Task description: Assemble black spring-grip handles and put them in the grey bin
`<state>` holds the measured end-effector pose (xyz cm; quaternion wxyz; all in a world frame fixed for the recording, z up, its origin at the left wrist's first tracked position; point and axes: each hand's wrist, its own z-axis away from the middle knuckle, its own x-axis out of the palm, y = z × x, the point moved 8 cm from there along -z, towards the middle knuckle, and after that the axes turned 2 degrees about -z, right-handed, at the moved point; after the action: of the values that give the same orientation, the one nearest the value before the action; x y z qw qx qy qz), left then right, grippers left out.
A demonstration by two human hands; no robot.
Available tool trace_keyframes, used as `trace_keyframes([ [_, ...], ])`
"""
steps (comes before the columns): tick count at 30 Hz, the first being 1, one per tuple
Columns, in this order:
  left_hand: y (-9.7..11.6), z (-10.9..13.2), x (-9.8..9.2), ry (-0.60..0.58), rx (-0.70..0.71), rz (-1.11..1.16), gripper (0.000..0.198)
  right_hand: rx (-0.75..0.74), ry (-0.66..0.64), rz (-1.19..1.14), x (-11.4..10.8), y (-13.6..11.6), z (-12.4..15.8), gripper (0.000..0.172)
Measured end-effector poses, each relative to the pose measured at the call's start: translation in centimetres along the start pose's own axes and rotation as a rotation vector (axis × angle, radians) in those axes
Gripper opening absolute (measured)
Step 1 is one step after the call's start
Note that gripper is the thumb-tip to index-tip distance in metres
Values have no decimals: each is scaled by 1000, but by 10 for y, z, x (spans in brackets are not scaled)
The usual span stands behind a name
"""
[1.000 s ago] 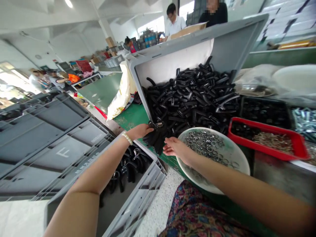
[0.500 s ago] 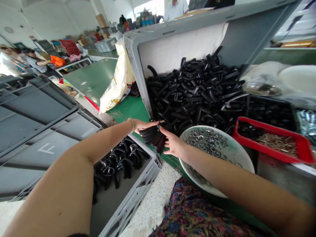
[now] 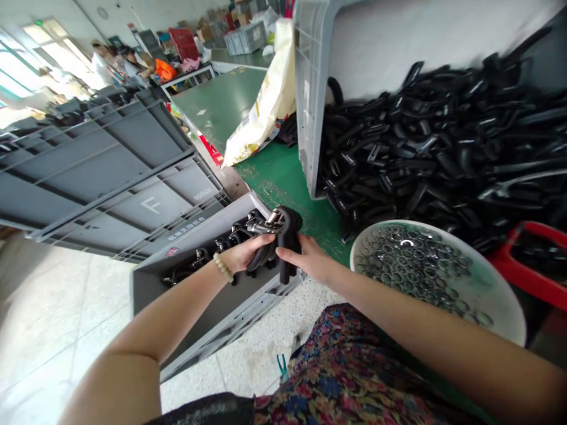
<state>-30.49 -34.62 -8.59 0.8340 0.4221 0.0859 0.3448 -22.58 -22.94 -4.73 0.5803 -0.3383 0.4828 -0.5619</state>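
Held item: a bundle of black curved parts, directly between the hands and above the right end of a gray plastic crate.
Long axis: near upright, with bright metal fittings at the upper end, angled toward the left hand, and the loose black ends hanging down.
Left hand: closed around the bundle's left side, fingers curled; a beaded bracelet sits at the wrist.
Right hand: open, fingers extended, with fingertips pressed on the bundle's right side.
Nearer hand: the left bears the load; the right only contacts it.
Below the left hand: matching black parts lie inside the crate.
Ahead of the right hand: a heap of matte black parts spills from a tilted crate onto a green work surface.
Right of the right hand: a white basin holds ridged metal rings, some overlapping.
Beneath both forearms: floral fabric.
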Motion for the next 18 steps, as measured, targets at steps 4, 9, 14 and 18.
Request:
trace_keyframes([
  [4,-77,59,-102,337,39,160,52,-73,-138,26,30,-14,11,72],
  [9,-184,98,-203,633,-127,269,36,14,-82,-113,3,26,23,58],
  [14,-240,86,-222,630,-208,287,32,116,147,-230,-56,71,37,45],
  [18,-260,66,-219,553,-254,259,37,136,261,-293,-86,86,54,38],
])
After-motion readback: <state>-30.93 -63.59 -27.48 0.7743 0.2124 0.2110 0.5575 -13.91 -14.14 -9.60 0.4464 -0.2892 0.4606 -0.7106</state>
